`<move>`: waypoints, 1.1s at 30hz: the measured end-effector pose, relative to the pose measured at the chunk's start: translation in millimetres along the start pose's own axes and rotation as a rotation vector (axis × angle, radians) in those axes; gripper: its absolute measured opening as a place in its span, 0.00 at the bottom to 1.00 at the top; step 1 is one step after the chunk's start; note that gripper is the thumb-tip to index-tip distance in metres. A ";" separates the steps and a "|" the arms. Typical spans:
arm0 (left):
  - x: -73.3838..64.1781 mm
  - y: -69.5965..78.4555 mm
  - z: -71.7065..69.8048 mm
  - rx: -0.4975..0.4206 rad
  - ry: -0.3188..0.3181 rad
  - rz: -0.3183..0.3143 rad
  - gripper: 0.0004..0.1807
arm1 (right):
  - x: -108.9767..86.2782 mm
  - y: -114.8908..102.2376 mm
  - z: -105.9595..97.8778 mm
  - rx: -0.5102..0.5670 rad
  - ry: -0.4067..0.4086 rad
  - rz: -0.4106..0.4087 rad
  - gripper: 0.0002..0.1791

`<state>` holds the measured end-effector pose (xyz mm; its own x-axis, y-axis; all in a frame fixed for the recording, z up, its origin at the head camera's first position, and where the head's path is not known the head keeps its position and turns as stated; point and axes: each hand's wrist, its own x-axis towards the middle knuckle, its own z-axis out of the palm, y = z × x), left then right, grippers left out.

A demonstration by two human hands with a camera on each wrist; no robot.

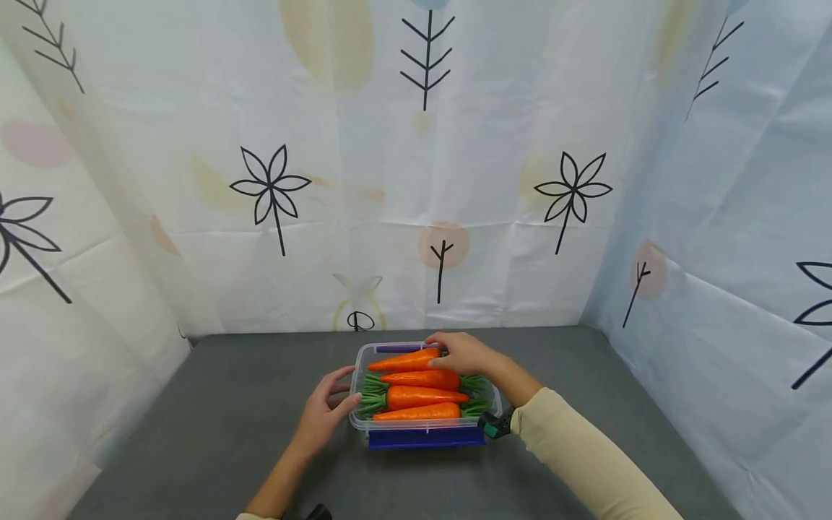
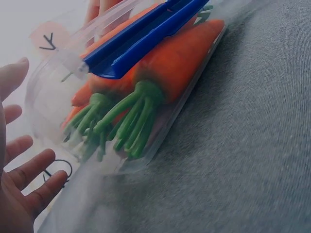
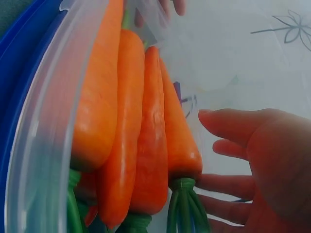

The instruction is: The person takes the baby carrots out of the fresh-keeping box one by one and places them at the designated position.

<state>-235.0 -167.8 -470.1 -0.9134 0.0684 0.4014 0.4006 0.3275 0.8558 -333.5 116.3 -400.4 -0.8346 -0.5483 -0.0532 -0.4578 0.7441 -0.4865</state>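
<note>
A clear plastic food container (image 1: pixel 425 425) with a blue latch (image 1: pixel 427 438) along its near side sits on the table. Several orange carrots (image 1: pixel 422 397) with green stems lie side by side in it. My left hand (image 1: pixel 321 408) is at the container's left side, fingers spread and extended; the left wrist view shows them close to the clear wall. My right hand (image 1: pixel 464 354) reaches over the far right part, beside the stem end of the farthest carrot (image 3: pixel 182 141). In the right wrist view its fingers are extended around that stem without closing on it.
Under the container is a dark grey tabletop (image 1: pixel 247 404). Pale curtains (image 1: pixel 364 144) printed with plants hang behind it and along both sides. A second latch (image 1: pixel 399 348) lies along the container's far side.
</note>
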 end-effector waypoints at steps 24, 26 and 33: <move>2.1 -23.5 10.4 -0.073 -0.064 -0.229 0.27 | 13.0 -13.2 6.5 -0.259 0.013 0.058 0.22; 1.7 -18.0 10.4 -0.076 -0.062 -0.233 0.27 | 14.0 -14.1 5.6 -0.263 0.008 0.064 0.23; -3.5 12.7 4.7 -0.066 -0.082 -0.231 0.26 | 10.9 -14.2 5.7 -0.248 0.031 0.069 0.23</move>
<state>-227.0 -159.5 -462.1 -0.9829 0.0759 0.1676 0.1824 0.2814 0.9421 -334.4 97.7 -399.1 -0.8737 -0.4839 -0.0500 -0.4575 0.8522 -0.2540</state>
